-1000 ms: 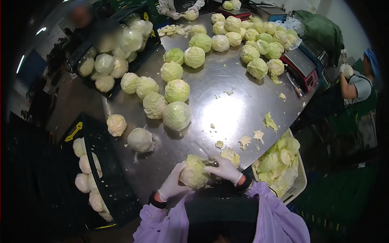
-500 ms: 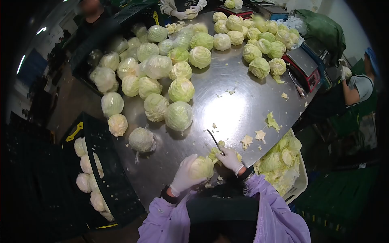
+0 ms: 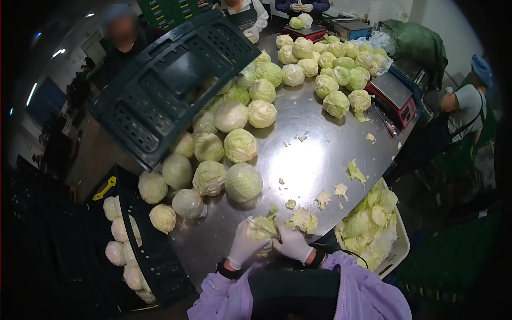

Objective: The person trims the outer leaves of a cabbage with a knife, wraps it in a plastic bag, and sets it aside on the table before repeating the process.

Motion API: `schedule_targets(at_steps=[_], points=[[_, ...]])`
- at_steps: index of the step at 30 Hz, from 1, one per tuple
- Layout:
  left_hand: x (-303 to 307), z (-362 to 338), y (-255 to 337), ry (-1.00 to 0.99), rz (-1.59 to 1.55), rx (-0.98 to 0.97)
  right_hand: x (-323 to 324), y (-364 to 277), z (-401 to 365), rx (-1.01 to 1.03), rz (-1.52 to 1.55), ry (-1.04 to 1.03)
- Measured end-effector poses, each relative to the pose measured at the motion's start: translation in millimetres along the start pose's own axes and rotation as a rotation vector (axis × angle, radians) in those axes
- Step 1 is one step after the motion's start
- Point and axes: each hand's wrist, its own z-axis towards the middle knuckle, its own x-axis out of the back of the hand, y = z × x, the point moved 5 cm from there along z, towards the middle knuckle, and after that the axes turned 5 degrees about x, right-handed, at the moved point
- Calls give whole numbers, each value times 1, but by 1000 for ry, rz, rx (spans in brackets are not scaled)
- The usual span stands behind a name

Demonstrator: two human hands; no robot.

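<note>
My left hand [image 3: 248, 243], in a white glove, is wrapped around a pale green cabbage [image 3: 262, 228] near the table's front edge. My gloved right hand [image 3: 293, 244] presses against the cabbage's right side, its thumb and fingers closed at a loose leaf [image 3: 274, 210]. Past my right wrist, a thin dark curved shape [image 3: 354, 256] sticks out over the white basket; it looks like the knife blade, but its grip is hidden. Just beyond my right hand lie trimmed cabbage leaves [image 3: 303, 220].
A dark green crate [image 3: 176, 80] is tilted over many cabbages on the metal table [image 3: 298, 120], near a person. The white basket [image 3: 400, 240] of leaves stands right. Another crate [image 3: 154, 250] with wrapped cabbages is at left. Red scales [image 3: 402, 109] stand far right; other people work around.
The dark crate has come up and tipped over the cabbages, and those at left have shifted towards me. The knife no longer points forward from my right hand, which has moved against the cabbage.
</note>
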Motion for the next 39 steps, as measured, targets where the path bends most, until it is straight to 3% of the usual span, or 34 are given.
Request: schedule_targets(at_steps=[4, 8, 10, 14, 19, 21, 23, 25, 29, 31, 32, 36, 38, 39], points=[[-6, 2, 12, 122, 72, 10, -18, 20, 0, 34, -55, 86], [-8, 7, 20, 217, 188, -114, -28, 45, 2, -87, 83, -36], [-9, 5, 29, 147, 250, -123, -29, 56, -3, -155, 190, -162], [-11, 11, 16, 71, 200, -84, -40, 68, -5, -135, 146, -32], [-13, 7, 14, 120, 255, -243, -38, 74, 0, -96, 353, 14], [-9, 7, 5, 157, 186, -124, -30, 59, -1, -53, 517, 17], [-7, 13, 2, 120, 150, -127, -41, 71, -4, -40, 409, -70], [-9, 14, 0, 87, 112, -131, -44, 79, -5, -160, 560, -113], [-18, 11, 7, 118, 14, -223, -27, 78, -15, -120, 486, -137], [-34, 8, 14, 133, -37, -227, 10, 68, -24, -251, 536, -120], [-44, 10, 20, 116, -117, -225, 19, 75, -31, -197, 448, -26], [-64, 11, 68, -4, -239, -189, 53, 75, -43, -319, 259, -109], [-69, 13, 101, -138, -418, -123, 53, 76, -48, -103, 82, 93], [-69, 19, 109, -141, -416, -115, 58, 69, -44, -109, 88, 89]])
